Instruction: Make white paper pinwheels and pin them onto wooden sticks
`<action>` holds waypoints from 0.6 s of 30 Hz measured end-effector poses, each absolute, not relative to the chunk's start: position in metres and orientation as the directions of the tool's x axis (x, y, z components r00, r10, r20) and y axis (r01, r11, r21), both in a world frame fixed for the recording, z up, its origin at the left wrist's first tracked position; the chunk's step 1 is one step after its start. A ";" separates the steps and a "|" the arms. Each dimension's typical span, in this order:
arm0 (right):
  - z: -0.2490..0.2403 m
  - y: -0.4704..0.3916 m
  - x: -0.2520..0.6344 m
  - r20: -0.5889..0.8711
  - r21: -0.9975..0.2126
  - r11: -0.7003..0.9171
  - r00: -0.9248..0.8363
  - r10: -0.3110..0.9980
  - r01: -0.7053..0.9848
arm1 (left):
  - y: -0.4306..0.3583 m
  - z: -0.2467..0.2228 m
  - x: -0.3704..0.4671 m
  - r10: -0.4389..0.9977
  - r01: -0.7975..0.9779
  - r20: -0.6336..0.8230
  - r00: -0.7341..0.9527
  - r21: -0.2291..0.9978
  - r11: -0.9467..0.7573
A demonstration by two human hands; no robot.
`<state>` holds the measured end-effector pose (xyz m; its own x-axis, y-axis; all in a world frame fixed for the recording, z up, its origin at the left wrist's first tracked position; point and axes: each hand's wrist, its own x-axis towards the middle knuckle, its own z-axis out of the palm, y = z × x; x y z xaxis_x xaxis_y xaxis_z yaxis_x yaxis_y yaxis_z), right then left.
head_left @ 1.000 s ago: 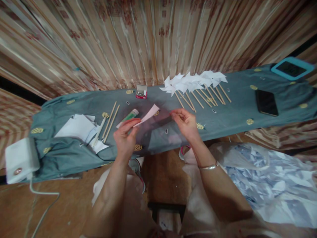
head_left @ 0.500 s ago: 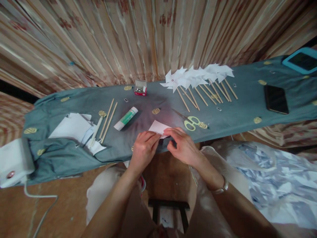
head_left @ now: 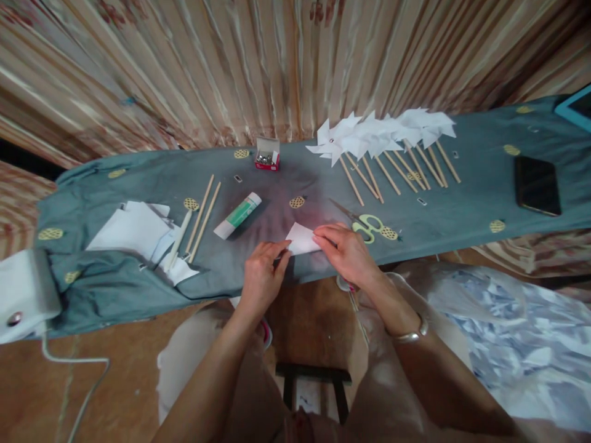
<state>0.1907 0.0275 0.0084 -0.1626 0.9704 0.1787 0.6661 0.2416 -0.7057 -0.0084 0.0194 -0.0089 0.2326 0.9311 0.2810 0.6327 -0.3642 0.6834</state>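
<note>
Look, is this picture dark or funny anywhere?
Head view: dim and slightly soft all over; head view: curtain folds fan outward toward the top corners; head view: a reddish tint on the cloth beyond the small paper; head view: the bracelet shines.

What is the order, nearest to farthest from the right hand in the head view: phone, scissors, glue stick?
From the right hand:
1. Scissors, just beyond it.
2. Glue stick, to its left.
3. Phone, far to the right.
</note>
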 end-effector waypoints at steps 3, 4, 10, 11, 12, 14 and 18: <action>0.007 0.035 0.189 0.186 -0.685 0.238 -0.150 0.971 0.689 | 0.019 -0.009 -0.008 0.936 0.635 0.276 0.219 0.687 -0.352; 0.007 0.037 0.188 0.182 -0.683 0.227 -0.139 0.973 0.694 | 0.018 -0.008 -0.008 0.938 0.636 0.273 0.214 0.690 -0.346; 0.008 0.042 0.178 0.126 -0.672 0.139 -0.073 0.989 0.727 | 0.018 -0.009 -0.009 0.952 0.642 0.235 0.196 0.703 -0.305; 0.008 0.042 0.176 0.130 -0.663 0.138 -0.068 0.989 0.736 | 0.018 -0.008 -0.009 0.952 0.645 0.233 0.197 0.700 -0.305; 0.008 0.042 0.175 0.140 -0.652 0.143 -0.068 0.988 0.745 | 0.018 -0.008 -0.009 0.952 0.648 0.233 0.198 0.697 -0.305; 0.006 0.042 0.174 0.167 -0.630 0.168 -0.079 0.983 0.758 | 0.018 -0.007 -0.009 0.953 0.650 0.227 0.201 0.697 -0.303; 0.001 0.040 0.171 0.221 -0.628 0.197 -0.071 0.973 0.753 | 0.018 -0.004 -0.009 0.955 0.640 0.209 0.209 0.709 -0.296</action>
